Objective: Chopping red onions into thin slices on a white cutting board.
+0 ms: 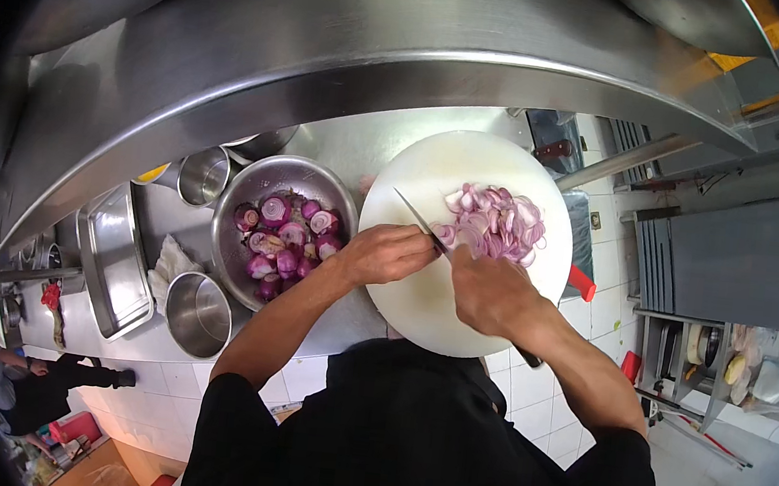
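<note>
My right hand (495, 290) grips a kitchen knife (416, 210). The blade's tip points up and left, and the dark butt of the handle shows below my wrist. Close against the blade, my left hand (392, 252) presses a piece of red onion (440, 245), mostly hidden by the fingers. Both hands are over a round white cutting board (410, 316). Thin slices of red onion (499, 219) lie heaped on its right half, beyond my right hand. Left of the board, a perforated steel bowl (223, 233) holds several peeled or part-peeled red onions (291, 234).
Over the far side of the steel table (352, 125) runs a metal shelf (407, 77). Steel pots (199, 315) and a rectangular tray (115, 264) stand left. A brown-handled knife (554, 151) and a red object (582, 283) lie right. Another person (36, 384) is at far left.
</note>
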Demonstrator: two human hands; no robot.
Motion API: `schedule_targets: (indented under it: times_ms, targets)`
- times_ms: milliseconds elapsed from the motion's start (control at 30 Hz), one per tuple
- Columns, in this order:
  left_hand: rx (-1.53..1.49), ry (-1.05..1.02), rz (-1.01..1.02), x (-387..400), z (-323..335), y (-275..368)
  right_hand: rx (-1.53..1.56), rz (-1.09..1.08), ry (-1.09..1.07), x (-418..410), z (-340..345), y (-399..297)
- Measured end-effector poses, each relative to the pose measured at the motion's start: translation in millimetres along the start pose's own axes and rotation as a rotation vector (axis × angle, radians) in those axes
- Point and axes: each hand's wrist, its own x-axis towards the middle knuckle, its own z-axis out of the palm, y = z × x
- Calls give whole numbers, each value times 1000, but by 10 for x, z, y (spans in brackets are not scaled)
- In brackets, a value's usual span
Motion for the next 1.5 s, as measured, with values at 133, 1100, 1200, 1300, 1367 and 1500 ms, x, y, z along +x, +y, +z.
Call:
schedule_targets:
  times_ms: [133,1100,1200,1300,1367,1500]
  targets:
    - [-4,-1,8,55,-12,17,-6,-4,74,219,269,119]
    - [21,-15,5,-39,30,8,93,1,65,254,124,31]
    - [5,-13,-4,-71,21,15,40,13,-39,53,3,-8]
    - [29,4,-10,-52,-20,55,28,14,-41,-19,-17,-70]
    - [12,-52,4,-22,-13,22,79,-6,30,196,109,64]
    - [-15,-26,-10,-55,-27,23,102,-16,4,70,-16,31]
